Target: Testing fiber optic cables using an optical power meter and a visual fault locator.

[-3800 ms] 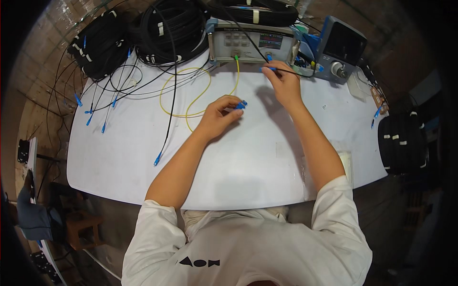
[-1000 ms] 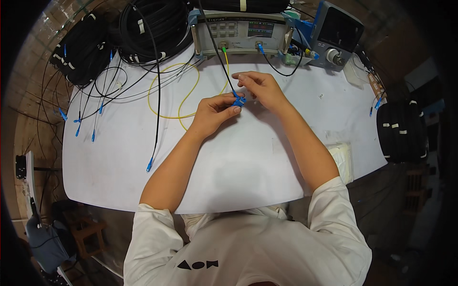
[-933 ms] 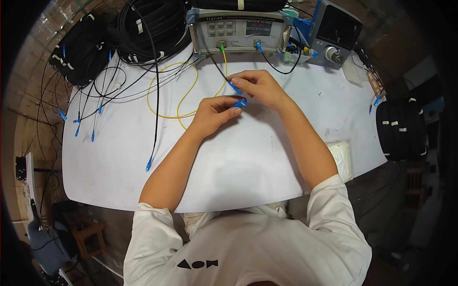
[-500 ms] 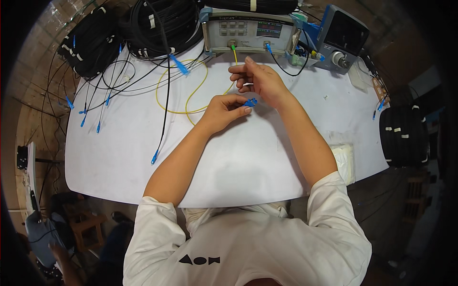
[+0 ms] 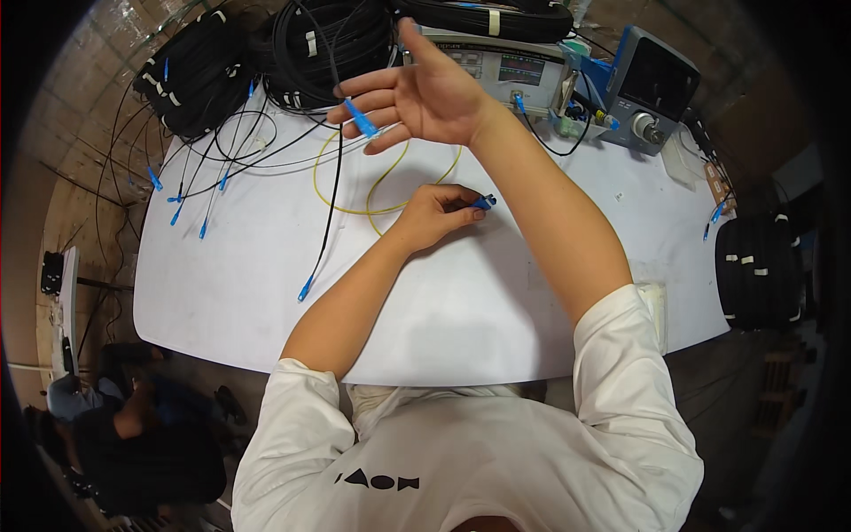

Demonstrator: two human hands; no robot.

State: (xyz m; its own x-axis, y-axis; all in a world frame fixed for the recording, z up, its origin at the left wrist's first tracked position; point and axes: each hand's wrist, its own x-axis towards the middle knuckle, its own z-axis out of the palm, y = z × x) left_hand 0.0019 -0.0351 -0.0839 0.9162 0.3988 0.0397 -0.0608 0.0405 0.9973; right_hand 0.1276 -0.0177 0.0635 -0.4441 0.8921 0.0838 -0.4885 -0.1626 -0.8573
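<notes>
Now the right hand (image 5: 425, 97) has swung up and left, away from the left hand (image 5: 434, 213) — fingers spread, a blue-tipped black cable (image 5: 359, 120) between them. Left fingers stay pinched on a blue connector (image 5: 483, 203) upon the white table (image 5: 461, 301) — the pair looks separated.

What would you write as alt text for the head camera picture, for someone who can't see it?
A person's right hand is raised open, with a black cable's blue connector at its fingers, while the left hand pinches another blue connector on a white table. Black cable coils and test instruments line the far edge.
</notes>
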